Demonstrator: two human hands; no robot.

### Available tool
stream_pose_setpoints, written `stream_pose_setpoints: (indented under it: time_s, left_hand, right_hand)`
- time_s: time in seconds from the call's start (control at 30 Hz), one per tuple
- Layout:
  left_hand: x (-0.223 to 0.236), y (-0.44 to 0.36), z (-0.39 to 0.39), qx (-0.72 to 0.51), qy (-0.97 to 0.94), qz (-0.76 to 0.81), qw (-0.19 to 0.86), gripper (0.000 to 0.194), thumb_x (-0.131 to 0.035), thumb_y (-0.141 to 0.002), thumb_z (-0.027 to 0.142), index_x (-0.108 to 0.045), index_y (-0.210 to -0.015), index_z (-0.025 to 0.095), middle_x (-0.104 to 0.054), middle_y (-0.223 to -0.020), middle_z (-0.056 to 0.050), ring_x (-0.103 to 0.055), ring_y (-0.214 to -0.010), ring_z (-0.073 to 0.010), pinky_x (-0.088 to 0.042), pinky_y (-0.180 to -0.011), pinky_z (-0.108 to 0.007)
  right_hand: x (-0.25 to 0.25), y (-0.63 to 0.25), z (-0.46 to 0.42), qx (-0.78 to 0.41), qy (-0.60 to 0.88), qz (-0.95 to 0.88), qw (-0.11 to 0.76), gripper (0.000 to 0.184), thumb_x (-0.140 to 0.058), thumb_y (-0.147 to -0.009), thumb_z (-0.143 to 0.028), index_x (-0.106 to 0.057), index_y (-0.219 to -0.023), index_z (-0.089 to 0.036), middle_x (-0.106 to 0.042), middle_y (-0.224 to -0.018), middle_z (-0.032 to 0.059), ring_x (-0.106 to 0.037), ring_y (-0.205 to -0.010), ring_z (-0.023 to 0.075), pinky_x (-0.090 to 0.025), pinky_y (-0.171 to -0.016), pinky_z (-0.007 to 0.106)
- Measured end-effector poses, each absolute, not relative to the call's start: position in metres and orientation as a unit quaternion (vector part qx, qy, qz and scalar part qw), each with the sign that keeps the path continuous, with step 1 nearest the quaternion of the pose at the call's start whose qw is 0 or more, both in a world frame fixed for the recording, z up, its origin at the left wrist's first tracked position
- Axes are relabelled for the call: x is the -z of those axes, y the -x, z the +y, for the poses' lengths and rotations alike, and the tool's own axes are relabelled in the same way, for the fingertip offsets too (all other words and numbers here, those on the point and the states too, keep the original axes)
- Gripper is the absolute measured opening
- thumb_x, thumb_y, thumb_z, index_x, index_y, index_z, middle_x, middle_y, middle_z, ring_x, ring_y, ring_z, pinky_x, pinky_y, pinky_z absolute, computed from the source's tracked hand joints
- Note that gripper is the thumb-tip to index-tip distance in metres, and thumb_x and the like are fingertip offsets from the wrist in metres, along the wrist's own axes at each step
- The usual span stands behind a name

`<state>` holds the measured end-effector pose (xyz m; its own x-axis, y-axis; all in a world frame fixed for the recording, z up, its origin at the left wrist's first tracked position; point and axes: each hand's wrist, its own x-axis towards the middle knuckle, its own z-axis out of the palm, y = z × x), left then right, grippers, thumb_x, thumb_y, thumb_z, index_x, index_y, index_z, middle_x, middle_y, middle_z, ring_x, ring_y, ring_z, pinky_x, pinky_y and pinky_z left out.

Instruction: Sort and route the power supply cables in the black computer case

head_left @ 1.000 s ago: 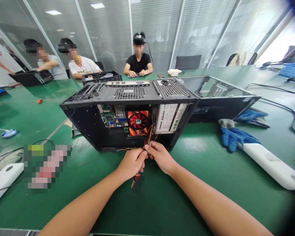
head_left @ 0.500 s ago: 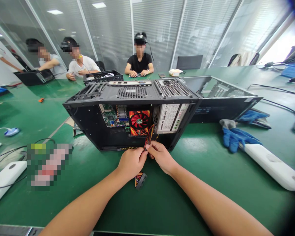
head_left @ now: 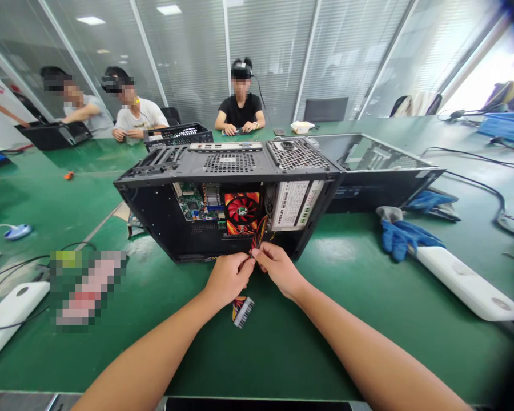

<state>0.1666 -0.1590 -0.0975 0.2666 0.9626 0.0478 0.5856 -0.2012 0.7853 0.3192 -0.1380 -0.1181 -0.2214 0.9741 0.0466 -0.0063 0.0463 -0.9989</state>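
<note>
Connector [head_left: 243,311] swung paler-side up; both hands pinch cable bundle [head_left: 259,231]; green tabletop [head_left: 351,274], glass-walled office, co-workers seated.

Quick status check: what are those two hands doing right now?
Left hand and right hand both pinch the cable bundle. Connector dangles below. Open computer case behind.
</note>
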Motion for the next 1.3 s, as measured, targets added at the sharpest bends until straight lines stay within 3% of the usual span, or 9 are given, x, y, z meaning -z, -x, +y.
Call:
stream_pose_setpoints:
  time_s: [0.13, 0.23, 0.5, 0.77, 0.9, 1.1, 1.3]
  left_hand:
    - [0.097, -0.163, -0.158, -0.263, -0.781, 0.540, 0.171, 0.030, -0.048, -0.091, 0.030, -0.061, -0.068, 0.016, -0.058, -0.055, 0.000, -0.050, -0.048, -0.0098, -0.029, -0.052, -0.022]
    - [0.097, -0.161, -0.157, -0.257, -0.788, 0.541, 0.141, 0.029, -0.049, -0.091, 0.029, -0.062, -0.068, 0.017, -0.059, -0.056, 0.000, -0.048, -0.048, -0.0098, -0.027, -0.052, -0.023]
    - [0.095, -0.165, -0.159, -0.282, -0.748, 0.526, 0.290, 0.034, -0.041, -0.094, 0.032, -0.060, -0.069, 0.017, -0.062, -0.056, 0.001, -0.059, -0.051, -0.0115, -0.039, -0.054, -0.020]
    - [0.095, -0.165, -0.159, -0.257, -0.723, 0.532, 0.357, 0.033, -0.039, -0.093, 0.033, -0.059, -0.072, 0.017, -0.065, -0.059, 0.001, -0.060, -0.045, -0.0111, -0.041, -0.046, -0.019]
    - [0.090, -0.166, -0.160, -0.225, -0.761, 0.552, 0.257, 0.033, -0.043, -0.093, 0.032, -0.062, -0.070, 0.018, -0.068, -0.063, -0.001, -0.063, -0.053, -0.0129, -0.043, -0.053, -0.021]
    - [0.076, -0.171, -0.166, -0.105, -0.783, 0.611, 0.052, 0.035, -0.042, -0.094, 0.037, -0.071, -0.083, 0.020, -0.072, -0.076, -0.009, -0.069, -0.071, -0.0243, -0.048, -0.064, -0.031]
    - [0.072, -0.174, -0.165, -0.067, -0.775, 0.625, 0.072, 0.033, -0.043, -0.093, 0.038, -0.071, -0.091, 0.020, -0.073, -0.083, -0.010, -0.070, -0.076, -0.0252, -0.049, -0.065, -0.031]
  right_hand:
    - [0.119, -0.315, -0.138, -0.540, 0.447, -0.549, 0.455, 0.041, -0.061, -0.081, -0.053, -0.043, -0.063, -0.020, -0.036, -0.054, -0.0064, -0.032, -0.052, 0.0099, -0.025, -0.050, 0.026]
    - [0.118, -0.311, -0.139, -0.540, 0.469, -0.529, 0.457, 0.041, -0.062, -0.078, -0.052, -0.043, -0.062, -0.020, -0.036, -0.053, -0.0063, -0.031, -0.051, 0.0096, -0.023, -0.049, 0.025]
    - [0.106, -0.307, -0.139, -0.550, 0.505, -0.483, 0.457, 0.041, -0.069, -0.071, -0.048, -0.043, -0.056, -0.021, -0.035, -0.050, -0.0068, -0.029, -0.049, 0.0083, -0.022, -0.048, 0.026]
    - [0.111, -0.308, -0.137, -0.593, 0.465, -0.472, 0.457, 0.043, -0.071, -0.070, -0.052, -0.045, -0.058, -0.020, -0.041, -0.051, -0.0062, -0.031, -0.047, 0.0077, -0.022, -0.047, 0.025]
    - [0.116, -0.310, -0.137, -0.591, 0.462, -0.475, 0.460, 0.046, -0.071, -0.069, -0.054, -0.042, -0.058, -0.020, -0.036, -0.050, -0.0078, -0.029, -0.047, 0.0075, -0.022, -0.046, 0.025]
    - [0.120, -0.309, -0.138, -0.603, 0.449, -0.467, 0.466, 0.047, -0.072, -0.068, -0.057, -0.042, -0.059, -0.021, -0.034, -0.050, -0.0082, -0.028, -0.047, 0.0074, -0.020, -0.046, 0.025]
    - [0.122, -0.310, -0.138, -0.601, 0.450, -0.464, 0.470, 0.049, -0.072, -0.068, -0.057, -0.040, -0.059, -0.021, -0.033, -0.050, -0.0085, -0.028, -0.047, 0.0075, -0.019, -0.046, 0.025]
